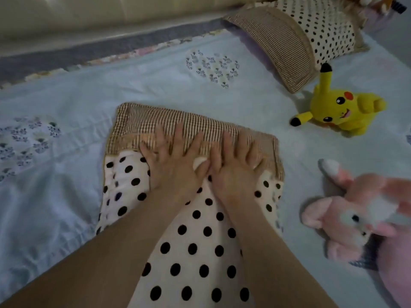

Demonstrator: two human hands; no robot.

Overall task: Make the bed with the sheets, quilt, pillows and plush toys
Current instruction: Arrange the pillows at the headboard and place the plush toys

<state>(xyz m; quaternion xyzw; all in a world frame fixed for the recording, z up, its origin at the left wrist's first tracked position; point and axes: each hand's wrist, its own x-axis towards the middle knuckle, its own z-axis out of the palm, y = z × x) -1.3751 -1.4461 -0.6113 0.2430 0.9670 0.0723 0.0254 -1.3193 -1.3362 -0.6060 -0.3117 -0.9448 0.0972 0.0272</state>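
A white pillow with black dots and a brown striped end (pixel 195 252) lies in the middle of the pale blue quilt (pixel 66 174). My left hand (pixel 175 161) and my right hand (pixel 235 163) press flat on it side by side, fingers spread over the striped band. A second pillow of the same pattern (pixel 295 38) lies at the far right near the headboard. A yellow plush toy (pixel 340 110) lies on the quilt to the right. A pink plush toy (pixel 364 216) lies at the right edge, blurred.
A cream padded headboard (pixel 89 16) runs along the top of the view, with a grey strip below it. More plush toys (pixel 378 1) peek in at the top right corner. The quilt has flower patches (pixel 213 67).
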